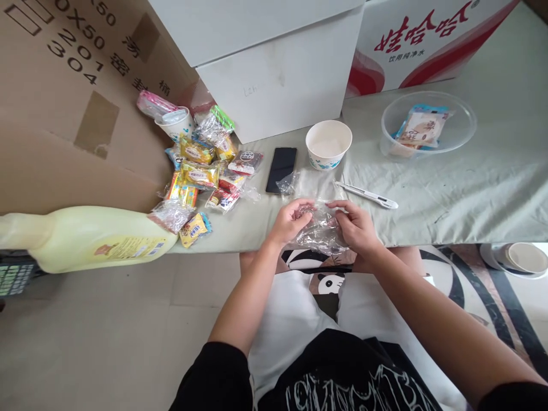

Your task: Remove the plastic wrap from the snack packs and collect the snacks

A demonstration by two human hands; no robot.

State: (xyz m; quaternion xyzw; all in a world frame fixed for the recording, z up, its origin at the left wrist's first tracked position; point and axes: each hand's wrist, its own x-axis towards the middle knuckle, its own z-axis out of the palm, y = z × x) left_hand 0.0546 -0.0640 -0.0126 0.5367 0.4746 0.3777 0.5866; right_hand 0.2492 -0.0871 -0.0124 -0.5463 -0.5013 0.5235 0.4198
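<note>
clear plastic film (pixel 322 235) sits crumpled between the hands at the front edge of the cloth-covered table (pixel 432 220), nearer the person than the phone (pixel 281 170) and white cutter (pixel 369 195). left hand (pixel 291 222) is pinched on its left side; right hand (pixel 356 228) is at its right, can't tell if it's gripping. probably near weightless, limp, slick, tears easily: take opposite edges, thumb to fingertip.

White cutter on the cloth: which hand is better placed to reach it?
Probably the right hand: it is nearer the white cutter, while the left hand is across the clear plastic.
</note>
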